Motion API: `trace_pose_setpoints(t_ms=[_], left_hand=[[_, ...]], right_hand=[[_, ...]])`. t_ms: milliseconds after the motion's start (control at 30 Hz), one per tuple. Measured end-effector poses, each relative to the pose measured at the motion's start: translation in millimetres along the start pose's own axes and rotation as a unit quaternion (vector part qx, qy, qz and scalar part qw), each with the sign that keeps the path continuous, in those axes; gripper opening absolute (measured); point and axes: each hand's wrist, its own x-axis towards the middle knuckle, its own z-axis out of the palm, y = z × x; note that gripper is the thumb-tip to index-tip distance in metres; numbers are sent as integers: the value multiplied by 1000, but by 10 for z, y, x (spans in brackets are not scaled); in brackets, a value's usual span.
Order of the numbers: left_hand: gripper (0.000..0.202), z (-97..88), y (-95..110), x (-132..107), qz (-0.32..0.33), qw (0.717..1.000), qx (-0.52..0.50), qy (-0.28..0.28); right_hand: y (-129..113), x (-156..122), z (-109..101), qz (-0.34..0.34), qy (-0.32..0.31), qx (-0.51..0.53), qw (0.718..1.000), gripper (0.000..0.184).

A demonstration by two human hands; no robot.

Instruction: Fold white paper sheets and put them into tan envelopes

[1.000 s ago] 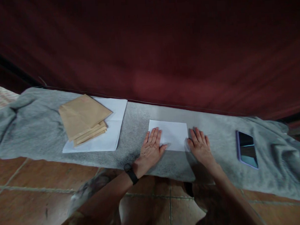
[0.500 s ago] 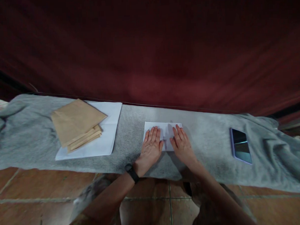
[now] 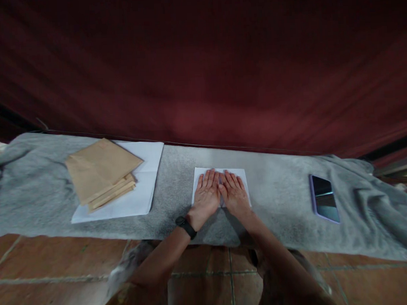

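Note:
A folded white sheet of paper [image 3: 242, 176] lies on a grey cloth [image 3: 177, 180] in front of me. My left hand [image 3: 206, 195] and my right hand [image 3: 234, 194] both lie flat on the sheet, side by side, thumbs touching, fingers stretched out and pointing away from me. They cover most of the paper; only its far edge and its left and right margins show. A black band [image 3: 186, 226] is on my left wrist.
A stack of brown envelopes [image 3: 101, 171] lies on white sheets [image 3: 147, 177] at the left of the cloth. A phone [image 3: 323, 197] in a purple case lies at the right. A dark red curtain [image 3: 200, 67] hangs behind. Terracotta floor tiles [image 3: 43, 267] are in front.
My right hand has slid left from beside the sheet onto it, ending against my left hand. The left hand has shifted slightly up onto the paper.

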Motion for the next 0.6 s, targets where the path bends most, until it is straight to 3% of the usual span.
trace_pose_setpoints(t_ms=[267, 600], left_hand=[[56, 10, -81, 87, -26, 1000, 14, -1], [58, 38, -198, 52, -45, 998, 22, 26]], right_hand=[[-26, 112, 23, 47, -8, -18, 999, 51], [33, 102, 100, 86, 30, -21, 996, 56]])
